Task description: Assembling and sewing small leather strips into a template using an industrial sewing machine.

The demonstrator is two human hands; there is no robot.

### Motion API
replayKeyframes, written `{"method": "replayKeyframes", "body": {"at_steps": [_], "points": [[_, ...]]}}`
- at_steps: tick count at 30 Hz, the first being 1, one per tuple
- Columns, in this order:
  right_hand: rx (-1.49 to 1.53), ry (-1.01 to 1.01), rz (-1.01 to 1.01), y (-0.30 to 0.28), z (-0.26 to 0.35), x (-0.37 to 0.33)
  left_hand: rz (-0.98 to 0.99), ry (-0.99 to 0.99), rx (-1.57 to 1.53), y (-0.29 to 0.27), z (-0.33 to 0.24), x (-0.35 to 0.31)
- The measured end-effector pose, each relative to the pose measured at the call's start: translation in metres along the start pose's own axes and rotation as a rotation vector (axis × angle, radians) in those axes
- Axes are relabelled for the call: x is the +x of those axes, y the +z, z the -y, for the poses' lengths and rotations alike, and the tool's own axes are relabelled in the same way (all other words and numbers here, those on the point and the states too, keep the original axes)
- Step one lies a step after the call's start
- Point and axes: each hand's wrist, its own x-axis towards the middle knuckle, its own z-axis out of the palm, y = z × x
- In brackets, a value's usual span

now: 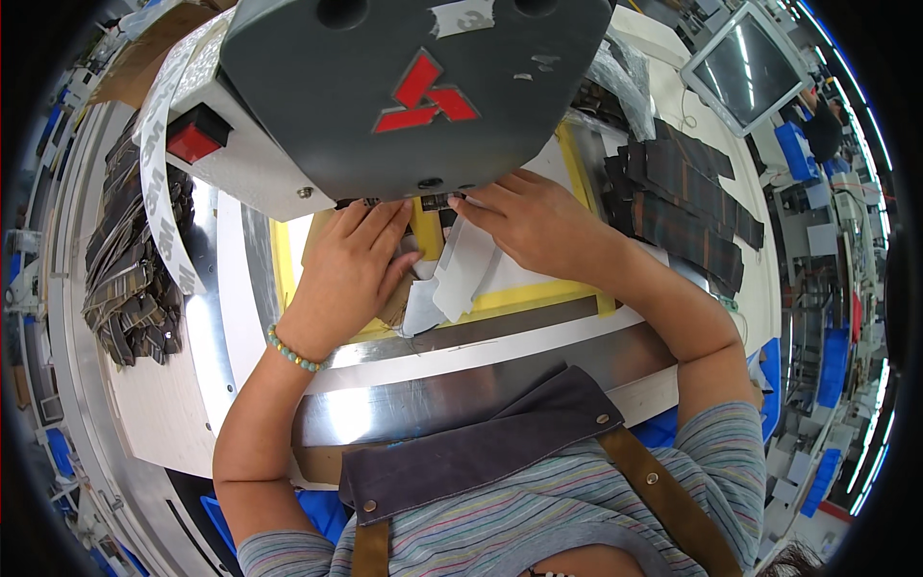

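Observation:
Under the front of a dark grey sewing machine head, both my hands reach in over a work plate edged with yellow tape. My left hand lies with fingers stretched forward and thumb apart, its fingertips by the machine's lower edge. Opposite it, my right hand has its thumb and fingers closed at the edge of a small dark fabric piece. A yellow strip runs between the hands. Grey-white flat pieces lie nearer me. The machine head partly covers the fingertips.
Dark plaid fabric strips are stacked on the right, and a bundle of similar strips lies on the left. A red switch sits on the machine's side. Clear plastic wrap and a monitor stand behind right.

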Motion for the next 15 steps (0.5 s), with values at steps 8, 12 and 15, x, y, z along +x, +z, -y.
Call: {"method": "replayKeyframes", "body": {"at_steps": [8, 12, 15], "points": [[-0.014, -0.008, -0.025, 0.0025, -0.0013, -0.0001, 0.001, 0.005, 0.014, -0.0009, -0.0001, 0.0000], [-0.013, 0.002, -0.015, 0.0037, -0.0029, -0.0005, -0.007, 0.000, -0.001, -0.0013, 0.0000, 0.0008], [-0.018, 0.001, -0.023, 0.0038, -0.0024, -0.0006, 0.003, -0.004, -0.001, -0.0017, -0.0002, 0.0009]]}}
